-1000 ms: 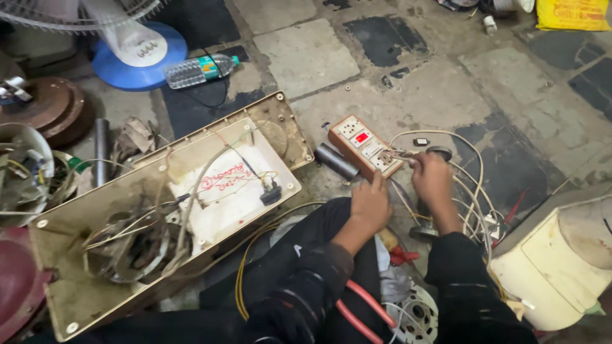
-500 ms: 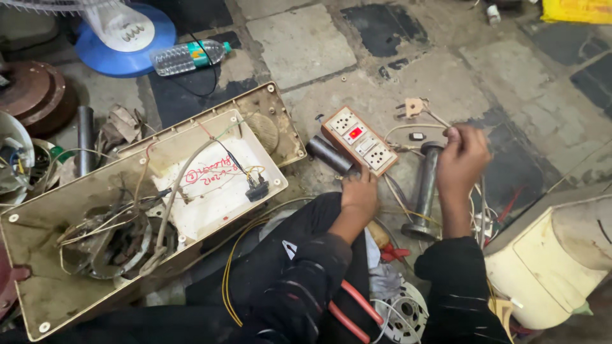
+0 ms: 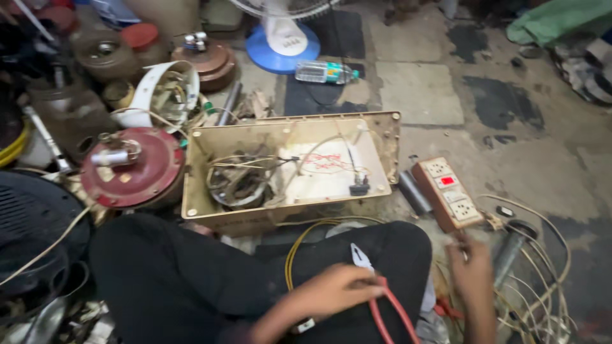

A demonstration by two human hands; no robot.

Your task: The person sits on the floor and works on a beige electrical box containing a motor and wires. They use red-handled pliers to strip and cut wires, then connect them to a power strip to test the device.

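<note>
While the left hand (image 3: 335, 293) closes around the red handles of the pliers (image 3: 373, 286) over the person's dark-clad lap, the right hand (image 3: 472, 280) reaches down to the floor just near of the socket strip (image 3: 447, 193); whether its fingers are curled on anything I cannot tell. Pale wires (image 3: 542, 280) loop to the right of that hand. Beyond the lap lies an open beige casing (image 3: 287, 169) with wiring inside. To its left sits a red motor housing (image 3: 134, 167), and farther off a bottle (image 3: 325, 72) lies beside a fan base (image 3: 284, 51).
</note>
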